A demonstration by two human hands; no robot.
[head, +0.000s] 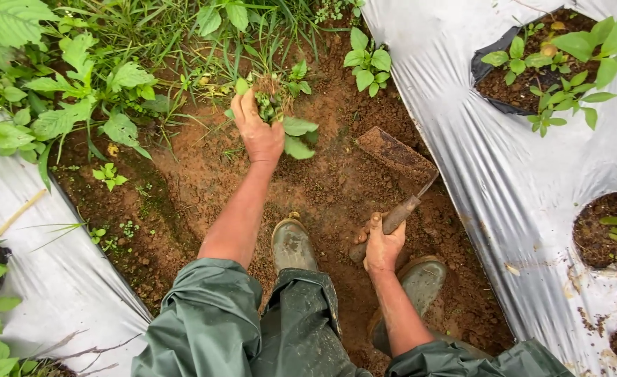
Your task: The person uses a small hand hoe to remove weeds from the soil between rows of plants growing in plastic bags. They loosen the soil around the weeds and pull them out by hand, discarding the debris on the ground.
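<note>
Silver plastic mulch sheeting (504, 174) flanking bare reddish soil (203, 174); seedlings in planting holes (532, 63) (right side); weedy greenery (78, 84); rubber boots (291, 244).

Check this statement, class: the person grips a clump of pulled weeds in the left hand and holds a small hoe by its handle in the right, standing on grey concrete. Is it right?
Not quite. The head view shows the boots on bare reddish soil, not concrete. The rest holds: left hand grips the weeds, right hand holds the hoe.
</note>
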